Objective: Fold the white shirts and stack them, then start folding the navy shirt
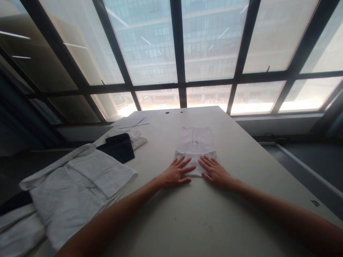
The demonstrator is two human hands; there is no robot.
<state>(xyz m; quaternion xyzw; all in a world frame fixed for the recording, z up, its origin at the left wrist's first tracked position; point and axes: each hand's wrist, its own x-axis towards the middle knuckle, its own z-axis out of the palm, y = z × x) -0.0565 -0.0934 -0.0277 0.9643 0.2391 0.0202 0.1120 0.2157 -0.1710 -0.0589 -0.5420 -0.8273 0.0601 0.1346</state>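
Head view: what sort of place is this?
Probably an office or workroom: big dark-framed windows look onto another building, and what look like paper sheets lie on a large white table.

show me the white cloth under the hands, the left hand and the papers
White cloth (pixel 195 147): head view, near its middle
Left hand (pixel 176 174): head view, back of the hand
Papers (pixel 135 121): head view, middle of the sheets

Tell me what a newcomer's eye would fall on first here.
Probably the bright, dark-framed glass windows spanning the upper part of the picture. Next, the bare left hand and bare right hand, palm-down on the near end of a folded white cloth on the long white table. Then the large white fabric at the table's left side, beside a dark navy cloth.
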